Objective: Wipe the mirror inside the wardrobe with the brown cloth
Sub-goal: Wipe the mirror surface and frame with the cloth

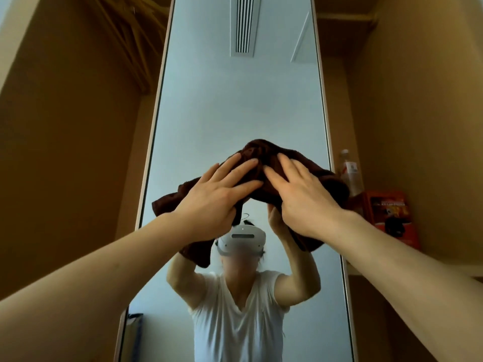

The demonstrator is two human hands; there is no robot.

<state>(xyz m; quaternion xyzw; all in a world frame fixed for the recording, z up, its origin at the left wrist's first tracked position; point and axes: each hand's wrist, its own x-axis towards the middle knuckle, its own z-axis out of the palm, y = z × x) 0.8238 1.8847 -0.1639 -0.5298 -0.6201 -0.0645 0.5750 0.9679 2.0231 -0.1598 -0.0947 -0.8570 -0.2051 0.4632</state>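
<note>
your left hand point(217, 190) and right hand point(300, 194) press flat, fingers straight and gripping nothing, on the brown cloth point(261, 152) bunched against the mirror point(235, 100), thumbs out of sight, the cloth's right edge partly covering a blurred bottle point(349, 168).

— What is the person wearing?
— A white short-sleeved T-shirt point(235, 322) of thin fabric with a V-neck, seen in the reflection. Its sleeves end above the elbows.
— And on the head?
— A rounded white plastic headset point(241, 240), with a narrow grey bar across its front and a pale strap running round the side.
— The arms?
— Bare from the left hand point(209, 197) and the right hand point(303, 202) up to those sleeves.
</note>
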